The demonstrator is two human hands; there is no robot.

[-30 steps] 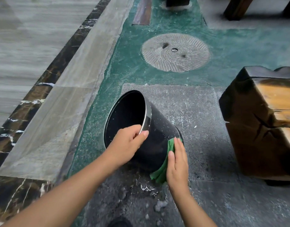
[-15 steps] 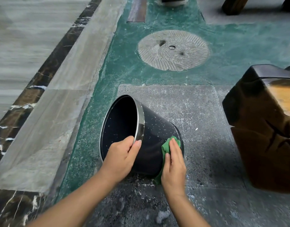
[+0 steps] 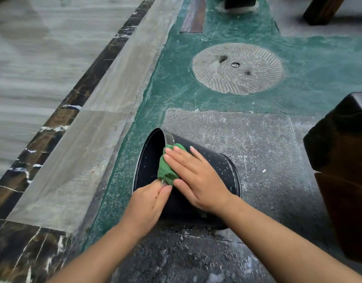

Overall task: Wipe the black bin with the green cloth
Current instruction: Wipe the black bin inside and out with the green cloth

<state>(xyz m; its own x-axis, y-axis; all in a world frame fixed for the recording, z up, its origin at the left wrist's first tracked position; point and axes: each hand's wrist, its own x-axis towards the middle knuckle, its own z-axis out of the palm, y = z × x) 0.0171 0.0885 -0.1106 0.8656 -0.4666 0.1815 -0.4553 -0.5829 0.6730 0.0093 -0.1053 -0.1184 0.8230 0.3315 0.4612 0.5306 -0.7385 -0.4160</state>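
Observation:
The black bin [image 3: 223, 166] lies on its side on the grey stone floor, its silver-rimmed mouth facing left. My right hand [image 3: 194, 178] lies flat on the bin's upper side near the rim, fingers spread, pressing the crumpled green cloth [image 3: 168, 168] against it. My left hand [image 3: 147, 205] grips the lower near edge of the rim, fingers curled, its fingertips touching the cloth's bottom. White specks dot the bin's surface. The bin's near side is hidden behind both hands.
A dark wooden block [image 3: 345, 166] stands close on the right. A round ribbed stone disc [image 3: 237, 68] is set in the green floor beyond the bin. Marble strips [image 3: 59, 123] run diagonally on the left. Wet patches lie near my arms.
My right hand has slid the cloth from the bin's base end up along its side to the rim. The bin has rolled a little, and my left hand has shifted lower on the rim.

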